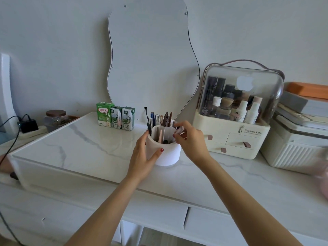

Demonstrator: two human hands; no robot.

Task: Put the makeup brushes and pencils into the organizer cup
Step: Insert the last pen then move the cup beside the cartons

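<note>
Left hand [142,153] is wrapped around the left side of the cup [166,151], thumb with a red nail pressed on the front wall and the fingers curled up by the rim, so it's got a proper hold on it. Right hand [190,139] is at the cup's right rim, fingers bent and pinching something small and pale pinkish [179,130] just above the opening, too blurred to say what it is exactly. The cup is white, round, split by dividers, standing upright on the marble-look top [85,144], right between the two hands. Inside it there's already a bunch of pencils and brushes [160,119] sticking up, mostly in the back compartments, dark and brown handles, plus a pinkish one leaning in the front section. Going outward: just right of the cup is a cream makeup case [236,110] with a clear dome lid, bottles inside, and little drawers with brown pulls. Behind the cup on the left, three drink cartons [115,116] stand in a row against the wall, under a wavy mirror [149,50]. Far left there's a jar [55,119] with a brown lid and a black plug [27,124] with its cable. Far right, a ribbed white box [298,148] with stuff stacked on top.
</note>
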